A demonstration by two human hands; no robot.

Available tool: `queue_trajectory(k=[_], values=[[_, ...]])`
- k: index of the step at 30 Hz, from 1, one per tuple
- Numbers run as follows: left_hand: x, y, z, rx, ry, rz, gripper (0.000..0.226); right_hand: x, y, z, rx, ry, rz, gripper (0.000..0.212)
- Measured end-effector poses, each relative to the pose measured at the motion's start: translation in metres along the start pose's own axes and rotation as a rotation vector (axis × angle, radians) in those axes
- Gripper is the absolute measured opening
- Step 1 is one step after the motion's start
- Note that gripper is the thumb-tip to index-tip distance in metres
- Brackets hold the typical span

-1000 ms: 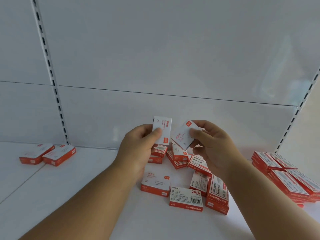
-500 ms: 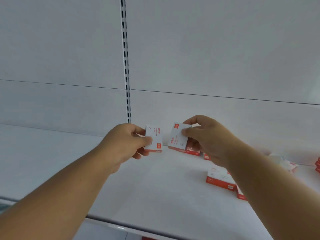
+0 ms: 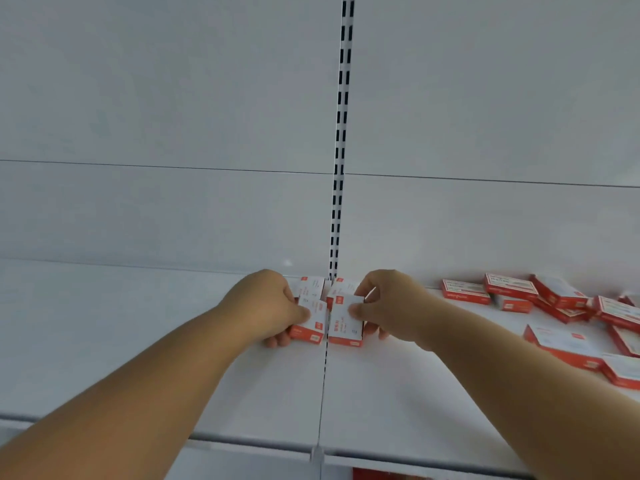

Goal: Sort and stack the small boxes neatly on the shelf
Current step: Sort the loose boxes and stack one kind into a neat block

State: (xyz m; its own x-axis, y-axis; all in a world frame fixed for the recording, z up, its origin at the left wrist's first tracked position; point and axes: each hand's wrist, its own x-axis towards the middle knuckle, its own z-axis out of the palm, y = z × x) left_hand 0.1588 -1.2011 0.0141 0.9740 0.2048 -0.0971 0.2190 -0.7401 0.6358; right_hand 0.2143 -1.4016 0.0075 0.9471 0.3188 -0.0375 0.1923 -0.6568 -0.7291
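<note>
- The left hand point(image 3: 268, 306) pinches a small red-and-white box point(image 3: 311, 322) between thumb and curled fingers, tilted, its lower edge at the white shelf point(image 3: 242, 386); the right hand point(image 3: 388, 306) pinches a like box point(image 3: 346, 322) the same way, just beside the first
- Between the two hands the boxes stand close, one on each side of the shelf seam; their tops carry a red logo square and lines of red print too small to read
- Just beyond the hands two more boxes point(image 3: 313, 285) lie flat against the back wall, at the foot of the slotted upright point(image 3: 341, 133)
- Well to the right of the right hand lies a loose heap of boxes point(image 3: 554, 303); their lettering is blurred
</note>
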Motion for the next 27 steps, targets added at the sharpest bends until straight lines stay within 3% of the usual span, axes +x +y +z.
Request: queue_trajectory(k=[3,6,12,21,27], values=[[0.002,0.001,0.0,0.214,0.086,0.066,0.02,0.0,0.0,0.003,-0.164,0.054,-0.005,0.024],[0.001,0.005,0.001,0.402,0.24,0.184,0.025,-0.002,0.002,0.004,-0.178,0.086,-0.003,0.03],[-0.004,0.038,0.016,0.373,0.353,0.388,0.027,-0.023,0.014,-0.03,-0.198,0.322,-0.1,0.02],[-0.015,0.137,0.086,0.312,0.167,0.653,0.014,-0.067,0.09,-0.119,-0.336,0.359,-0.083,0.013],[-0.002,0.188,0.136,0.312,0.134,0.629,0.007,-0.06,0.141,-0.176,-0.421,0.337,-0.088,0.012]])
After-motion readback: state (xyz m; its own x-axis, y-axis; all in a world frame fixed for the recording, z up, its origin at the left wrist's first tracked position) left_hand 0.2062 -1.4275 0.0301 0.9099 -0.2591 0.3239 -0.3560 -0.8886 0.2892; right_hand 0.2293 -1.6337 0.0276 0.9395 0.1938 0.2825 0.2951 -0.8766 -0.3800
